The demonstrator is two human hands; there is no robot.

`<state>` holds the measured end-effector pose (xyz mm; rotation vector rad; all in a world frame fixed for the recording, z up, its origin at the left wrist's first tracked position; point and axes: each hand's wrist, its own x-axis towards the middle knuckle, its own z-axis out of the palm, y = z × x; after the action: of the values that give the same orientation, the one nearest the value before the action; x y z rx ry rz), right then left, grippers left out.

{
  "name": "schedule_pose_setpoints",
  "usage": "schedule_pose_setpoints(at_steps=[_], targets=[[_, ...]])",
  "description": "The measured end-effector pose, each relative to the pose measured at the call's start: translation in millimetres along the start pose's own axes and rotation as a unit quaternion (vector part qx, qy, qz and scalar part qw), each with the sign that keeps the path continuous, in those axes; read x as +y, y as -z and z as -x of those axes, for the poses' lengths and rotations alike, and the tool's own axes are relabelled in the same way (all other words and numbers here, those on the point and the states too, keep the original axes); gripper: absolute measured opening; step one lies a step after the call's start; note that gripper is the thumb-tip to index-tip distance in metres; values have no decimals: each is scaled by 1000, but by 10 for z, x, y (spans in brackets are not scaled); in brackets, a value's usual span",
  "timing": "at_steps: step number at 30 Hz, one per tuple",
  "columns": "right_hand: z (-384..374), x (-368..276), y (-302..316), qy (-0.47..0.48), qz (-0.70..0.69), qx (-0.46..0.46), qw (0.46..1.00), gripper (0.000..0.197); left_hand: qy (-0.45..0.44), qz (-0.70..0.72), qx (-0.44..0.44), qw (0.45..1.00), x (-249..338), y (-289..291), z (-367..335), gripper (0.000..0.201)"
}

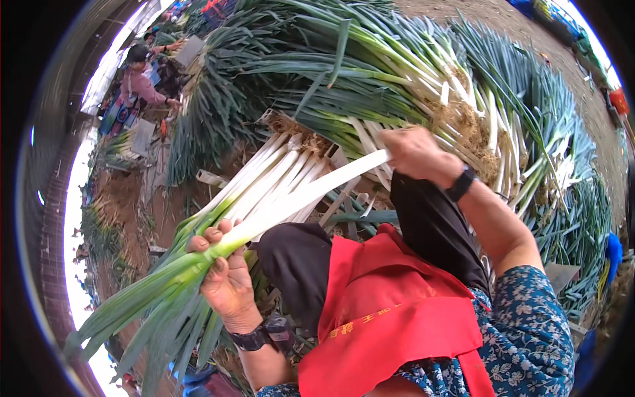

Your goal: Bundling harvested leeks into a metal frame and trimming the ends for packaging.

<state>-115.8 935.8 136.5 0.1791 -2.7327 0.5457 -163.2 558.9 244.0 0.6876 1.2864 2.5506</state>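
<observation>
A long green onion [311, 197] stretches slantwise across the view, its bare white stalk toward the upper right and its green leaves fanning out at lower left. My left hand [228, 281] is closed around it where white turns to green. At the other end, my right hand [420, 153] is closed on the white tip; its fingers are slightly blurred and partly hidden. Just beyond the stalk lies a row of white-stemmed green onions [264, 173], with their brown roots [301, 132] at the far end.
Big heaps of rooted green onions [456, 112] lie ahead and to the right on bare soil [555, 63]. A red apron [397, 317] covers my lap between dark-trousered knees. At far left, a co-worker in pink [137, 85] bends beside another heap [215, 109].
</observation>
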Motion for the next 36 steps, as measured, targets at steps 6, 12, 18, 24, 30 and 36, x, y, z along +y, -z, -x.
schedule_pose_setpoints(at_steps=[6, 12, 18, 24, 30, 36], targets=[[-74, -451, 263, -11, -134, -96, 986, 89, -9, 31, 34, 999, 211, 219, -59, 35], [-609, -1222, -241, 55, -159, 79, 983, 58, -21, 11, 119, 993, 489, 320, -69, 31], [-1524, -1834, -555, 163, -296, 75, 938, 38, 68, -514, 144, 843, 962, 679, -28, 36], [-2714, -2010, -724, 247, -261, 83, 929, 40, -75, -835, 59, 542, 945, 1053, -414, 36], [-3009, -1632, -1423, 260, -301, 26, 917, 36, -137, -974, 3, 183, 1048, 1636, -1167, 46], [-3236, -1238, -2276, 158, -235, -88, 955, 31, 226, -912, -90, 330, 637, 2539, -1522, 34]])
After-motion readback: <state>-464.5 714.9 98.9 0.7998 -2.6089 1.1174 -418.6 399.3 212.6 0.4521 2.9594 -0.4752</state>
